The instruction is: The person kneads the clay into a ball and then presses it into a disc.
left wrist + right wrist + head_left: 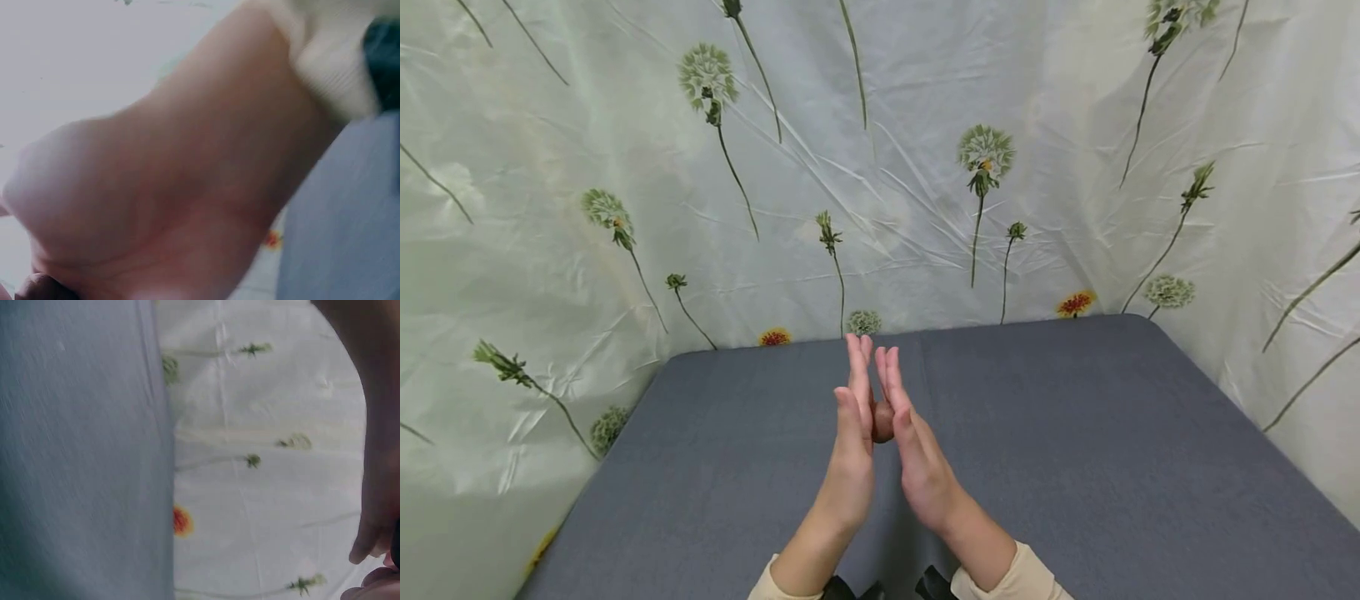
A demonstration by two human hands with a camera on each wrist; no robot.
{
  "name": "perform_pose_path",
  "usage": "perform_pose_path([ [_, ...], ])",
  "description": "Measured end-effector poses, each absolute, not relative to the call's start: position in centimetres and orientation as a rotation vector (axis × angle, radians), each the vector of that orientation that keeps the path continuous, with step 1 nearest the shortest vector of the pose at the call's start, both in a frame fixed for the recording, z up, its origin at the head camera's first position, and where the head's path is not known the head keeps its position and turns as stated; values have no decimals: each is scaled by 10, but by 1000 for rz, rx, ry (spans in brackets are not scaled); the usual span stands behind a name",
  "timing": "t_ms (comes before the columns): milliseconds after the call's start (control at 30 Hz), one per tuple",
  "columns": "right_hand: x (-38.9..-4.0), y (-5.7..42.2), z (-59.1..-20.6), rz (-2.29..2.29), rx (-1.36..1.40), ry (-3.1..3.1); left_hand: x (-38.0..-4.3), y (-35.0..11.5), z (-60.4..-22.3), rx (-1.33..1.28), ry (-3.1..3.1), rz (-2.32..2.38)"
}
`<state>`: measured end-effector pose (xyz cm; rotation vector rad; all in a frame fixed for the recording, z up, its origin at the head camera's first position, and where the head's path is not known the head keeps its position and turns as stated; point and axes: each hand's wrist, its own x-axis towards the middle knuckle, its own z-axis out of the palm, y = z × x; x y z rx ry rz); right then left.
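Note:
A small smooth brown ball (883, 422) sits between the two palms in the head view, above the table. My left hand (853, 433) presses on it from the left, its fingers straight and pointing up and away. From the right, my right hand (917, 450) presses its palm against the ball, fingers straight too. The fingertips of the two hands stand slightly apart. In the left wrist view, my palm and wrist fill most of the picture, with a brown piece of the ball (45, 289) at the bottom left. Only the edge of a hand (381, 481) shows in the right wrist view.
Below the hands spreads a table with a dark grey-blue cloth (1075, 433). Behind and beside it hangs a pale curtain (895, 192) printed with dandelions and flowers. Cream sleeves (1011, 575) and black straps are at the wrists.

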<state>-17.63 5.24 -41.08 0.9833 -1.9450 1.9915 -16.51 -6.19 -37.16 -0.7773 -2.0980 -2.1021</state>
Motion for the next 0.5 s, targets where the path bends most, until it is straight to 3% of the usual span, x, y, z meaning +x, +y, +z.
perform_pose_path([
  [233,-163,45,-403,1891,1048,-1894,-176,-71,-371,-643,-2085,-2193],
  [500,-176,74,-387,1963,947,-1903,-159,-46,-383,-895,-2184,-2191],
])
